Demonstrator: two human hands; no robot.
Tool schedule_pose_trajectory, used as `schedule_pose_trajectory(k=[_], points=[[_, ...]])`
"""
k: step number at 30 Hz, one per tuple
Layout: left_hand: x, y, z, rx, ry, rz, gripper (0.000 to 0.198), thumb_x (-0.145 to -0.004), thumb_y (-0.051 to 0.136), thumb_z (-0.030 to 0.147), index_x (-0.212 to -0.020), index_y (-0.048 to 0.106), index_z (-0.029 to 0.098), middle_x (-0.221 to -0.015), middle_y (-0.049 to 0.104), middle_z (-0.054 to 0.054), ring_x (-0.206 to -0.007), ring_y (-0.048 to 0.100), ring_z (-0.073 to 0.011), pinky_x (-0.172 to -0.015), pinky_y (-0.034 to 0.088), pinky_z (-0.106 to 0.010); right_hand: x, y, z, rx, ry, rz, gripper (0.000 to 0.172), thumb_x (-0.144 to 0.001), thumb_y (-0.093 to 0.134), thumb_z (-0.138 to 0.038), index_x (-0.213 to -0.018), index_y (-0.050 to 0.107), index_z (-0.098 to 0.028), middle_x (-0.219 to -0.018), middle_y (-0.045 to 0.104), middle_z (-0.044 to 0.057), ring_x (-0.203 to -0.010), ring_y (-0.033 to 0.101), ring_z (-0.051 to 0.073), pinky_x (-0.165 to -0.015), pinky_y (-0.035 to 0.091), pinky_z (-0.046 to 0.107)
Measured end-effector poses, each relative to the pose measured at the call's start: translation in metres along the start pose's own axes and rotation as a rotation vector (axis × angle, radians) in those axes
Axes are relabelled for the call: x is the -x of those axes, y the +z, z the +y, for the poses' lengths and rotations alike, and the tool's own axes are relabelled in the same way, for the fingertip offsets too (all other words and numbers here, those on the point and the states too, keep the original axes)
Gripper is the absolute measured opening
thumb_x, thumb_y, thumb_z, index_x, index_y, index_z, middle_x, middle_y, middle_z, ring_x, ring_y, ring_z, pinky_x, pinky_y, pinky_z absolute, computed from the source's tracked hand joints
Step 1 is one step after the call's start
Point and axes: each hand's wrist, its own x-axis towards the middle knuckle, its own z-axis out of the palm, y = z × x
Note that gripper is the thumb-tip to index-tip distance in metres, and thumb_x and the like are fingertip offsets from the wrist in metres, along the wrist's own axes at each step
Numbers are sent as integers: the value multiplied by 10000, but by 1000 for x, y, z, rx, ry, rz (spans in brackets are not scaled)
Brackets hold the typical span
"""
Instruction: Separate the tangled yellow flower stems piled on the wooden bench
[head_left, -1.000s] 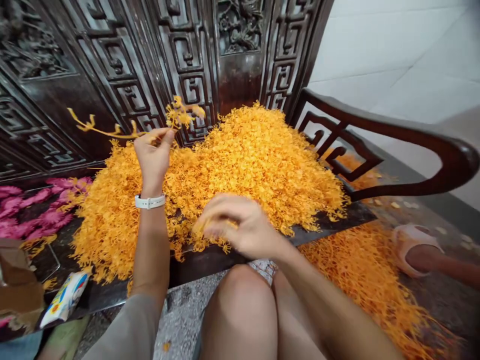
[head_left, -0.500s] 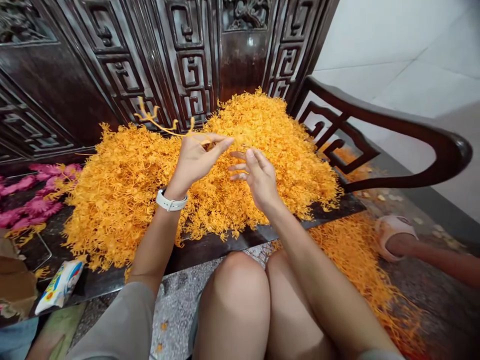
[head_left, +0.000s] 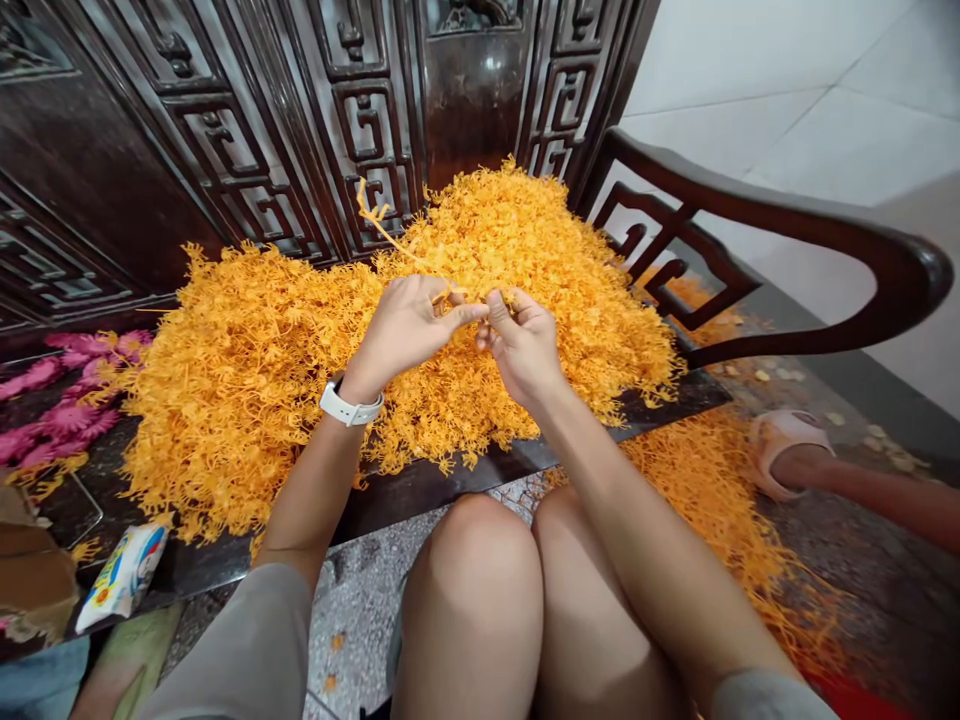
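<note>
My left hand [head_left: 412, 325], with a white watch band [head_left: 351, 405] at its wrist, pinches a thin orange plastic flower strand [head_left: 394, 238]. The strand's branched, curled end sticks up and to the left above the knuckles. My right hand [head_left: 527, 348] is closed in a pinch, its thumb and forefinger meeting the left fingertips. What lies between the right fingers is too small to make out. Both hands are over a large heap of orange curly flower pieces [head_left: 247, 400] on a dark wooden bench [head_left: 442, 490].
Pink flowers [head_left: 75, 420], a white-and-blue packet [head_left: 124, 575] and a cardboard box [head_left: 30, 575] lie at left. A carved backrest [head_left: 472, 110] and curved armrest [head_left: 795, 210] bound the bench. More orange strands [head_left: 712, 500] cover the floor at right, beside another person's sandalled foot [head_left: 795, 455].
My hands have come together, and the right fingers have closed from spread to a pinch. The strand in my left hand has swung right and stands more upright. The view has shifted slightly.
</note>
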Motion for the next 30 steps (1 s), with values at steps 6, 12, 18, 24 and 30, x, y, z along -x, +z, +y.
schedule_pose_trajectory(k=[6, 12, 18, 24, 30], points=[[-13, -17, -32, 260, -42, 107, 407, -854, 805, 625, -802, 759, 224, -783, 745, -41, -720, 629, -191, -653, 464, -351, 7, 5, -3, -2, -40, -140, 460, -802, 889, -593, -852, 609, -231, -745, 541, -39, -558, 440, 70, -507, 397, 252], [-27, -40, -77, 289, -42, 456, 510, -828, 784, 732, -691, 734, 244, -632, 614, 28, -638, 491, -116, -632, 417, -344, 43, 24, -23, 41, 68, -988, 254, -993, 733, -384, -883, 725, -155, -799, 690, 26, -675, 631, 87, -610, 497, 231], [-28, -55, -92, 335, -75, 514, 553, -708, 870, 767, -665, 767, 226, -619, 614, 11, -624, 473, -123, -601, 358, -334, 36, 19, -27, -11, 152, -721, 234, -977, 743, -392, -1081, 766, -183, -923, 711, 33, -649, 589, 71, -564, 484, 211], [-20, -57, -56, 266, -59, 313, 547, -796, 807, 749, -678, 717, 223, -615, 592, -3, -593, 471, -143, -579, 361, -337, -5, -7, 1, 108, 139, 130, 565, -824, 867, -360, -1337, 644, -281, -1261, 637, 72, -858, 638, 142, -624, 535, 253], [-12, -38, -23, 177, -19, 71, 517, -854, 760, 727, -697, 722, 236, -549, 515, 10, -567, 439, -149, -576, 346, -326, -1, 2, 3, 77, 19, 23, 469, -815, 872, -487, -1197, 692, -283, -1361, 619, 56, -979, 663, 153, -822, 611, 314]])
